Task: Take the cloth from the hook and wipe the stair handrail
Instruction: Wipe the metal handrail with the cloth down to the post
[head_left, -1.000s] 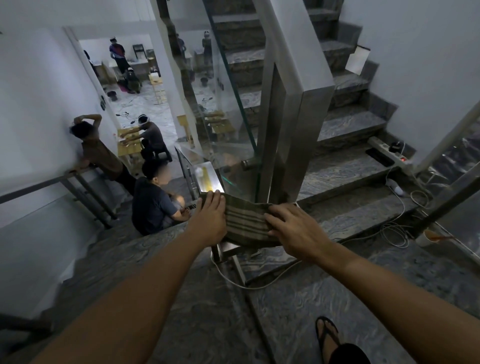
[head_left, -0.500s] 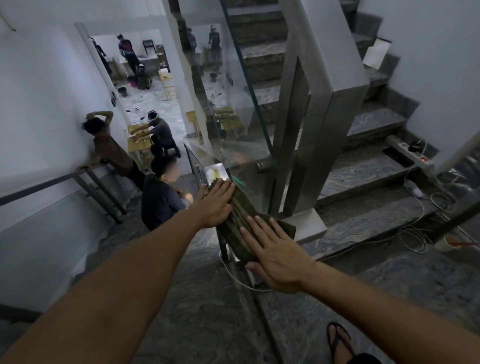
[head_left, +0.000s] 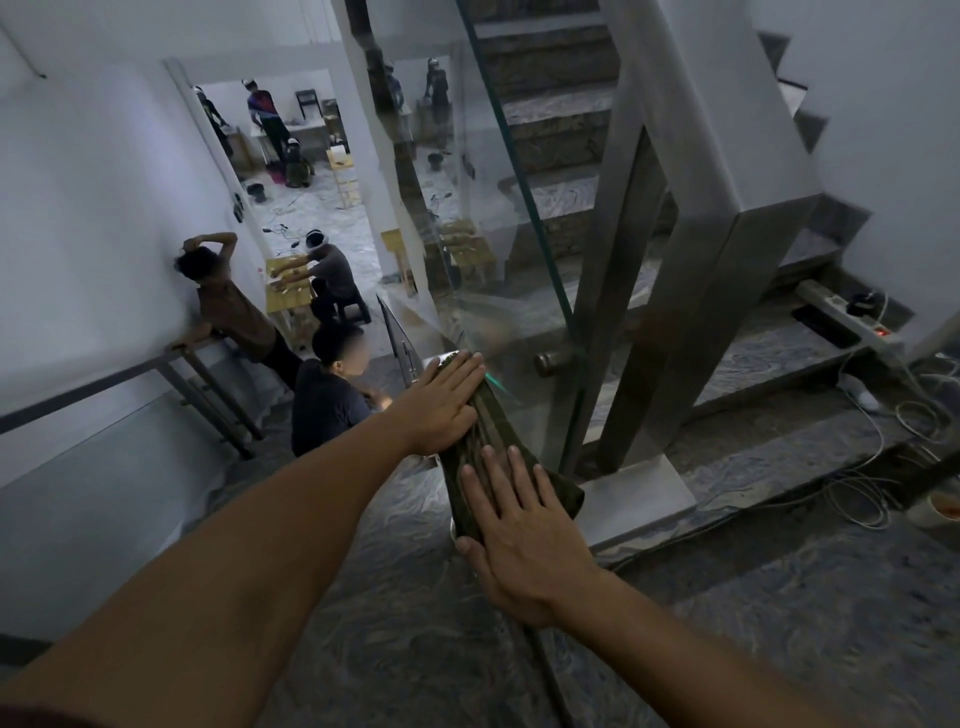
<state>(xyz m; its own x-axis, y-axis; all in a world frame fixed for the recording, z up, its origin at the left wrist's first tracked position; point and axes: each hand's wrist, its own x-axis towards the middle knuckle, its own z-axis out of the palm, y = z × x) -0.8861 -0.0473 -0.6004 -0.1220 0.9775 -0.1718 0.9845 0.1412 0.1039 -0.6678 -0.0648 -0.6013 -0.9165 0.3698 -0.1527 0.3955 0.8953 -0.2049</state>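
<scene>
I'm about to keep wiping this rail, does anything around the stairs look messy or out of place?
Yes: a power strip lies on a stair step at right, and loose white cables trail over the steps below it, a likely trip hazard.

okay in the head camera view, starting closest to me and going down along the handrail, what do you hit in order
right hand flat on the cloth → bare stretch of cloth → left hand flat on it → handrail running on down past the seated person

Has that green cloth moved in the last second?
Yes. The cloth has turned from lying crosswise beside the steel post to running lengthwise along the handrail.
</scene>
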